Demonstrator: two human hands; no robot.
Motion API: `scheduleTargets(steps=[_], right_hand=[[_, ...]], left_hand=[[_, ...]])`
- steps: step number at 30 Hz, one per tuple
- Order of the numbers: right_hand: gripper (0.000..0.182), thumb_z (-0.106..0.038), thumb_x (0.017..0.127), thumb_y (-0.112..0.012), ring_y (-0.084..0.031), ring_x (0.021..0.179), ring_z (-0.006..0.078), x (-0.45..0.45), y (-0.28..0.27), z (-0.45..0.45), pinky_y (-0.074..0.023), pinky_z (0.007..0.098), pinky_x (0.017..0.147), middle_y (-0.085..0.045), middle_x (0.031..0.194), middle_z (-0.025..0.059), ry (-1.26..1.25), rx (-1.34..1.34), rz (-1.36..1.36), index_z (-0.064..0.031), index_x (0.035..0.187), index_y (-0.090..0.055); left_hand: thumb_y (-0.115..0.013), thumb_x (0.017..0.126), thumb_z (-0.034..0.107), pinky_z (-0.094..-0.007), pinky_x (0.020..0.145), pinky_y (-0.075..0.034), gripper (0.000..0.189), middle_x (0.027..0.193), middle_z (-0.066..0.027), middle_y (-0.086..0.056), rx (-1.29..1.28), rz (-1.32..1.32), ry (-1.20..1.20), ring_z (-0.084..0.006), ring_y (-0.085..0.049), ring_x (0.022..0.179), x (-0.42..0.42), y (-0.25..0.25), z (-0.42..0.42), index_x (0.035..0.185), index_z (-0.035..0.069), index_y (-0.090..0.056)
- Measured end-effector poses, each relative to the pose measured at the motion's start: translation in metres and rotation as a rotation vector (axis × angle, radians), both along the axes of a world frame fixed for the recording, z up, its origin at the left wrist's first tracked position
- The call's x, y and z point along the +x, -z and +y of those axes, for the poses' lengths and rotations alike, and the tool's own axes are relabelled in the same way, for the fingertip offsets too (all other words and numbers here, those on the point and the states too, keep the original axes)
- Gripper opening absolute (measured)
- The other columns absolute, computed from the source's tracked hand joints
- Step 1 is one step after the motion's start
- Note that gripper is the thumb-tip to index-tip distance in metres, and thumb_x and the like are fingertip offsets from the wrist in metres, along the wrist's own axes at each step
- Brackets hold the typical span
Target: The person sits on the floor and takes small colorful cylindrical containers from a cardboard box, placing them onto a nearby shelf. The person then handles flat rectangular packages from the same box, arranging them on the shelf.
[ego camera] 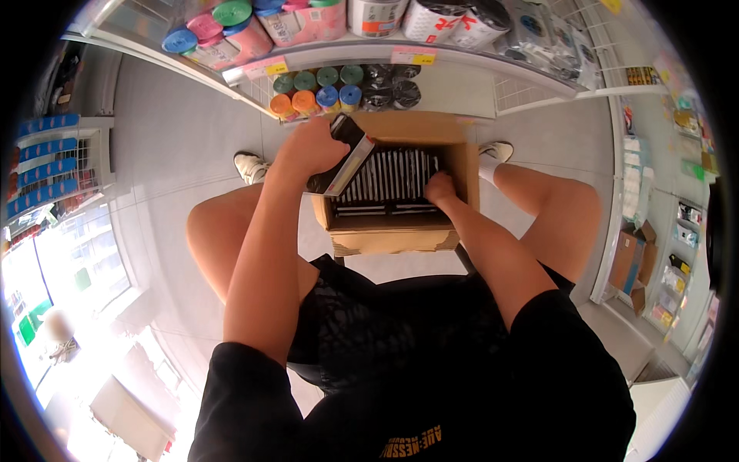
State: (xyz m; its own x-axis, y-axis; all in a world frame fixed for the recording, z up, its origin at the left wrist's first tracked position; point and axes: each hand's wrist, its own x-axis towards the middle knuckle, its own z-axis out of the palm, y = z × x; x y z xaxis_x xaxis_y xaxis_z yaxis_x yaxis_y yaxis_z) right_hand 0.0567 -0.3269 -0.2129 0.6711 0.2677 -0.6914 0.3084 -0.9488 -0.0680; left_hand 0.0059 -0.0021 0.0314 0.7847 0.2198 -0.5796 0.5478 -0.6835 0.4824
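A cardboard box (398, 239) with its top open stands between the person's knees. Thin dark flat packs (392, 176) fill it in a tight upright row, with more along its near side. My left hand (314, 147) grips a black flat pack (342, 159) with a clear, pale-labelled edge, tilted above the box's left side. Inside the box at the right, my right hand (441, 187) touches the end of the row; its fingertips are partly hidden, and whether it grips a pack cannot be told.
Ahead is a white shelf unit (467, 86) with rolled bags (327, 86) in several colours low down and larger packs (378, 17) above. A rack (92, 147) stands at the left, shelves with goods at the right, with an opened carton (632, 263). A person (60, 335) is far off at lower left.
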Motion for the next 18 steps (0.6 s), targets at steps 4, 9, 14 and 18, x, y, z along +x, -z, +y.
scheduleTargets(steps=[4,9,14,18], right_hand=[[0.028,-0.012,0.083,-0.058,-0.066,0.09,0.0432,0.01,-0.123,0.001,-0.0542,0.047,0.081,-0.066,0.099,0.031,-0.048,0.156,-0.019,0.0123,0.098,-0.062],[0.031,-0.016,0.092,-0.051,-0.066,0.091,0.0377,0.066,-0.264,-0.029,-0.0513,0.0452,0.078,-0.066,0.102,0.0272,-0.11,0.092,0.093,0.0089,0.11,-0.058],[0.035,-0.027,0.1,-0.047,-0.061,0.095,0.0377,0.114,-0.3,-0.132,-0.0465,0.0432,0.082,-0.064,0.1,0.0247,0.609,0.707,0.038,0.0053,0.108,-0.058],[0.032,-0.024,0.101,-0.045,-0.062,0.086,0.0407,0.137,-0.233,-0.141,-0.0464,0.0463,0.076,-0.065,0.092,0.0239,0.64,0.763,-0.32,0.0048,0.101,-0.059]], left_hand=[[-0.074,0.076,0.026,-0.0413,0.093,-0.048,0.053,0.111,-0.0214,-0.067,0.101,0.011,0.017,-0.0372,-0.062,0.109,0.006,0.017,-0.027,0.119,-0.001,-0.061],[-0.075,0.074,0.024,-0.0425,0.097,-0.046,0.062,0.124,-0.0235,-0.06,-0.012,-0.19,0.061,-0.037,-0.058,0.116,-0.014,0.075,-0.034,0.129,0.005,-0.052],[-0.074,0.076,0.027,-0.0457,0.093,-0.049,0.046,0.111,-0.0249,-0.066,0.026,-0.002,0.025,-0.0413,-0.061,0.108,-0.017,0.099,-0.064,0.114,0.003,-0.065],[-0.073,0.078,0.024,-0.0473,0.091,-0.049,0.041,0.109,-0.0233,-0.067,0.03,-0.095,-0.033,-0.0418,-0.061,0.107,-0.022,0.101,-0.077,0.115,0.007,-0.065]])
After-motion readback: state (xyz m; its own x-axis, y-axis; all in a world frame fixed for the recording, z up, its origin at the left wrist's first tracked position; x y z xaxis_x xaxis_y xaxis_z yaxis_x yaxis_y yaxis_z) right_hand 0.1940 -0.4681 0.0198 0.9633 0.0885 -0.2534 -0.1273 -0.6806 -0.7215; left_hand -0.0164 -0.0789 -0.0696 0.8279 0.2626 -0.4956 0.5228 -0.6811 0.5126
